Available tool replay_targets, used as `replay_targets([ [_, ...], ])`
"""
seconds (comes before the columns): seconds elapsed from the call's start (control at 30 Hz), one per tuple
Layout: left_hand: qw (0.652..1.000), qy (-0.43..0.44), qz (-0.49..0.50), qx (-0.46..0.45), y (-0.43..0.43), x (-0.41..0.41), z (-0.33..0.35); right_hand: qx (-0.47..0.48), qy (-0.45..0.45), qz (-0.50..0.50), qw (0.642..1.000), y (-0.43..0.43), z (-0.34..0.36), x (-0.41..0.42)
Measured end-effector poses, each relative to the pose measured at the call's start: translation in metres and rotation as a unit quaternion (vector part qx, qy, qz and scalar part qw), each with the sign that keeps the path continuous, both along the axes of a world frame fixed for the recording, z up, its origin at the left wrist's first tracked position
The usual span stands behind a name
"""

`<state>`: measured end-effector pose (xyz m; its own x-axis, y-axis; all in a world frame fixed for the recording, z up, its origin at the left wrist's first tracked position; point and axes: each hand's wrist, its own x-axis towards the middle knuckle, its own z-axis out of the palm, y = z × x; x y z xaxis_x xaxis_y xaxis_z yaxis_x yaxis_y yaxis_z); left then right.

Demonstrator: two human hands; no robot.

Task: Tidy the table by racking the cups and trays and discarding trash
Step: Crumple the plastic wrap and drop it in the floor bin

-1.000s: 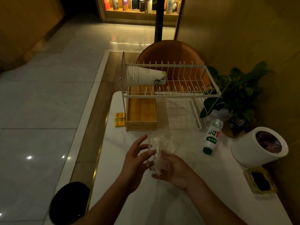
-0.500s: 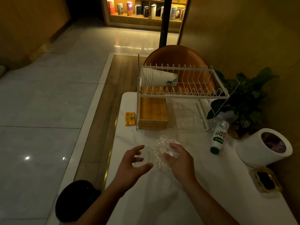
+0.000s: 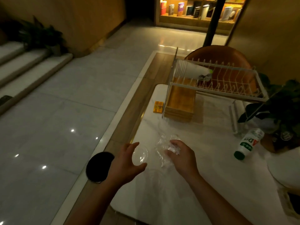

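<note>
My left hand (image 3: 125, 161) holds a clear round plastic lid (image 3: 140, 154) between thumb and fingers at the white table's left edge. Just to the right, my right hand (image 3: 181, 157) grips crumpled clear plastic wrap (image 3: 164, 147) over the table (image 3: 211, 184). A white wire dish rack (image 3: 215, 82) stands at the far end, with a stack of white paper cups (image 3: 191, 71) lying on its upper tier and wooden trays (image 3: 180, 103) stacked underneath. A white bottle with a green cap (image 3: 248, 143) lies on its side to the right.
A black bin (image 3: 99, 166) stands on the floor left of the table. A small yellow block (image 3: 158, 107) lies beside the trays. A potted plant (image 3: 282, 111) and a white cylindrical container (image 3: 284, 169) crowd the right side. An orange chair (image 3: 224, 57) stands behind the rack.
My hands have drawn apart: the left now holds the clear lid off to the left, the right keeps the crumpled wrap. The view has swung left, toward the floor and the black bin.
</note>
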<state>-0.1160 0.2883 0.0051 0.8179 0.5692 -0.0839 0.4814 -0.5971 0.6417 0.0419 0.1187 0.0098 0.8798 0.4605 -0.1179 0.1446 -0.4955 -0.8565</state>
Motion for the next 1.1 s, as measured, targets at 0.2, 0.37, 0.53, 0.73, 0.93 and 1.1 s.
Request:
replay_targets([
  [0.2, 0.997, 0.026, 0.049, 0.047, -0.003, -0.048, -0.006, -0.029, -0.022, 0.07, 0.997, 0.014, 0.001, -0.033],
  [0.37, 0.995, 0.036, 0.081, 0.049, 0.01, -0.085, -0.008, -0.038, -0.048, 0.111, 0.992, 0.034, 0.002, -0.06],
  [0.53, 0.994, 0.016, 0.105, 0.038, 0.046, -0.127, -0.009, -0.049, -0.06, 0.141, 0.987, 0.071, 0.002, -0.094],
  [0.73, 0.994, 0.036, 0.102, 0.025, 0.115, -0.188, -0.023, -0.08, -0.047, 0.145, 0.985, 0.138, -0.005, -0.156],
  [0.93, 0.994, 0.072, 0.077, 0.015, 0.172, -0.234, -0.042, -0.112, -0.015, 0.151, 0.982, 0.196, -0.025, -0.214],
  [1.1, 0.991, 0.109, 0.071, -0.012, 0.201, -0.247, -0.058, -0.137, 0.015, 0.162, 0.977, 0.228, -0.045, -0.222],
])
